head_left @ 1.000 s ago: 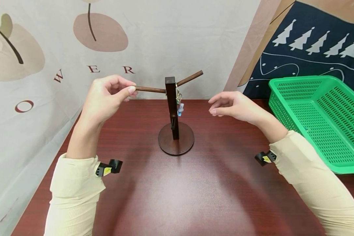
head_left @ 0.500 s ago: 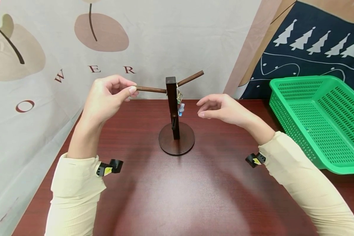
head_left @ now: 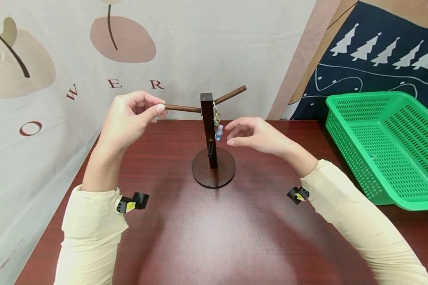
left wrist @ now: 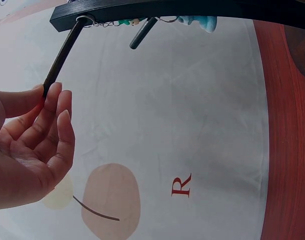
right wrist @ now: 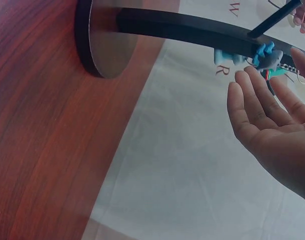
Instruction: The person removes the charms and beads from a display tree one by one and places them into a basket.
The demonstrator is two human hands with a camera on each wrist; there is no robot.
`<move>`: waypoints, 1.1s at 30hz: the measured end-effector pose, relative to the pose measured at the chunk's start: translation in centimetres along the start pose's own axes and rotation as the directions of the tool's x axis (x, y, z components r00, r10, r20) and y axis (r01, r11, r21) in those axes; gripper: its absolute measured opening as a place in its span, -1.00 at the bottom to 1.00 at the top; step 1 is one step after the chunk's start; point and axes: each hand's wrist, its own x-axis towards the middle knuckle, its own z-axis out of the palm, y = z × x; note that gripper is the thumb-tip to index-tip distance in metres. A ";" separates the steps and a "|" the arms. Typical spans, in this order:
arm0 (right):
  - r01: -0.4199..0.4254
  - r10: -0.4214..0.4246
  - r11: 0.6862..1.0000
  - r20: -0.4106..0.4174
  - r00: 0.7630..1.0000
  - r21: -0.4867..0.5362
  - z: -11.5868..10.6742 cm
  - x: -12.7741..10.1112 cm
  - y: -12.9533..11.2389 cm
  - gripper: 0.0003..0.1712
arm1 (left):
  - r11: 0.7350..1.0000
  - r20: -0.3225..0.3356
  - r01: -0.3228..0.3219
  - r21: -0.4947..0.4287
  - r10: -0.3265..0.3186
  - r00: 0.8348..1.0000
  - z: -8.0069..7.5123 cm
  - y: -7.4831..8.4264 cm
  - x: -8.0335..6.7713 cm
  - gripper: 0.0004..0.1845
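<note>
Left hand (head_left: 128, 118) pinches stand (head_left: 208, 130) peg tip, mid-bench; right hand (head_left: 256, 134), fingers loose, beside hanging keychain (head_left: 218, 128); steady stand advisable.

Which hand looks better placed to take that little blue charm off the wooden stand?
The right hand, probably. Its open fingers are just beside the blue charm hanging from the stand. The left hand is busy pinching the tip of the stand's left peg, apparently steadying it.
</note>
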 end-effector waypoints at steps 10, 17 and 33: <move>0.009 -0.009 1.000 0.004 1.000 0.010 0.7 0.6 -0.4 -0.55 | 1.000 0.018 -0.001 -0.018 0.001 1.000 -0.1 -0.1 0.1 -0.90; 0.008 -0.008 1.000 -0.004 1.000 0.014 1.0 1.1 -0.4 -0.57 | 1.000 0.020 -0.005 -0.010 0.006 1.000 -0.2 0.0 0.1 -0.88; 0.022 -0.021 1.000 -0.020 1.000 0.010 1.8 1.7 -0.6 -0.75 | 1.000 0.018 0.005 0.004 -0.005 1.000 -0.1 0.0 0.1 -0.87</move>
